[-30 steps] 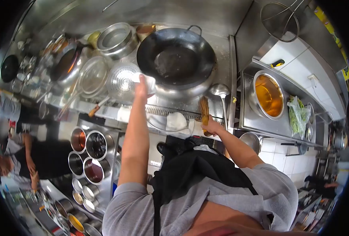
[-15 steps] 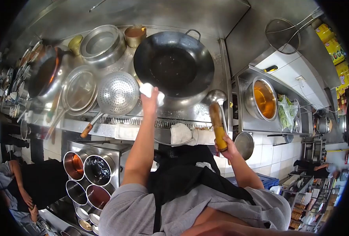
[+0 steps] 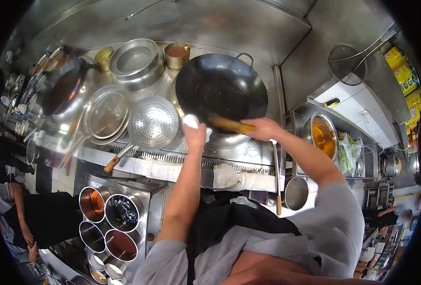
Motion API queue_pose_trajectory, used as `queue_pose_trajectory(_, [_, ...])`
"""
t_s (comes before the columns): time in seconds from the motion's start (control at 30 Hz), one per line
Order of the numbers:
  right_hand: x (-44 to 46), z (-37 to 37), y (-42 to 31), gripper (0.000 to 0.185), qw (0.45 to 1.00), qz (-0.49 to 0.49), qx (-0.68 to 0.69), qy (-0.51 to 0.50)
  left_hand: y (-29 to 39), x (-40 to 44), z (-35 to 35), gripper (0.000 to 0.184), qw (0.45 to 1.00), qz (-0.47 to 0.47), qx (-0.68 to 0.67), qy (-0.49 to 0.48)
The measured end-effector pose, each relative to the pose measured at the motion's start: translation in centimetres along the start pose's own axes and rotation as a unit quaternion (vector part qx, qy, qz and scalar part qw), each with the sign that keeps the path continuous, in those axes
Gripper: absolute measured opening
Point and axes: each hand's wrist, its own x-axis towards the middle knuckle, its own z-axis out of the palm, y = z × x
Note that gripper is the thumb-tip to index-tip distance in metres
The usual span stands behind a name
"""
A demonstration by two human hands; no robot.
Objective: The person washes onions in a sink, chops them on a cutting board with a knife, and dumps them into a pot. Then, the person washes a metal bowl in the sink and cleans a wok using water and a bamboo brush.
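A large black wok (image 3: 220, 83) sits on the stove, its far loop handle pointing away from me. My left hand (image 3: 195, 137) is closed on a folded white cloth (image 3: 190, 121) at the wok's near left rim. Wrapped around a yellow handle, my right hand (image 3: 264, 129) grips a wok brush (image 3: 228, 124). The brush lies sideways over the near part of the wok, its bristle end blurred and pointing left. Right of the wok, a long-handled ladle (image 3: 277, 183) hangs over the front edge, its bowl hidden behind my right arm.
Left of the wok lie a perforated strainer (image 3: 153, 122), a mesh strainer (image 3: 107, 116) and stacked metal pots (image 3: 137, 78). A bowl of amber liquid (image 3: 335, 137) stands at right beside bagged greens (image 3: 348, 154). Sauce pots (image 3: 90, 204) stand lower left. Another person (image 3: 37, 221) is at far left.
My right hand has swung up and left, bringing the brush from beside the front edge to over the wok. My left hand stays at the rim with the cloth. The view has shifted.
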Motion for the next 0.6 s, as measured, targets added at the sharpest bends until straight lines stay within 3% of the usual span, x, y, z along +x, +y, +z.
queue_pose_trajectory(0.03, [4.5, 1.3, 0.4, 0.054, 0.999, -0.019, 0.019, 0.037, 0.1, -0.1, -0.1, 0.062, 1.000, -0.009, -0.004, -0.016])
queue_pose_trajectory(0.13, [17.5, -1.5, -1.3, 0.051, 0.988, 0.041, 0.117, 0.096, -1.9, 1.3, 0.2, 0.062, 0.996, -0.011, 0.086, -0.018])
queue_pose_trajectory(0.2, [20.9, -1.1, -3.3, 0.050, 0.944, 0.113, 0.196, 0.239, -1.1, 1.3, 0.2, 0.061, 0.996, -0.019, 0.080, -0.028])
queue_pose_trajectory(0.27, [21.1, 2.9, -3.9, 0.050, 0.938, 0.076, 0.269, 0.204, -1.0, 1.1, 0.4, 0.060, 0.997, -0.027, 0.066, -0.042])
queue_pose_trajectory(0.3, [16.8, 2.8, -4.7, 0.053, 0.946, 0.059, 0.295, 0.124, -1.2, 1.2, 0.4, 0.059, 0.997, -0.015, 0.064, -0.028])
queue_pose_trajectory(0.37, [11.7, 4.7, -1.1, 0.054, 0.981, -0.047, 0.178, 0.064, -1.4, 0.9, 0.3, 0.058, 0.997, -0.009, 0.068, -0.024])
queue_pose_trajectory(0.43, [7.4, 2.6, 3.9, 0.055, 0.997, -0.065, 0.047, -0.002, -0.4, 0.6, 0.3, 0.056, 0.998, -0.029, 0.056, -0.017])
queue_pose_trajectory(0.5, [8.3, -2.6, 7.2, 0.056, 0.996, -0.004, -0.038, -0.079, -1.1, 1.0, 0.5, 0.056, 0.998, -0.034, 0.044, -0.033])
queue_pose_trajectory(0.53, [10.0, -4.9, 7.3, 0.055, 0.990, 0.038, -0.123, -0.062, -1.1, 1.3, 0.5, 0.056, 0.998, -0.031, 0.029, -0.046])
queue_pose_trajectory(0.57, [11.4, -7.4, 5.7, 0.053, 0.992, 0.073, -0.087, -0.059, -0.5, 1.3, 0.4, 0.056, 0.998, -0.028, 0.032, -0.048])
queue_pose_trajectory(0.6, [16.4, -5.8, 6.6, 0.052, 0.986, 0.099, -0.107, 0.078, 0.5, 0.9, 0.2, 0.056, 0.998, -0.032, 0.027, -0.050])
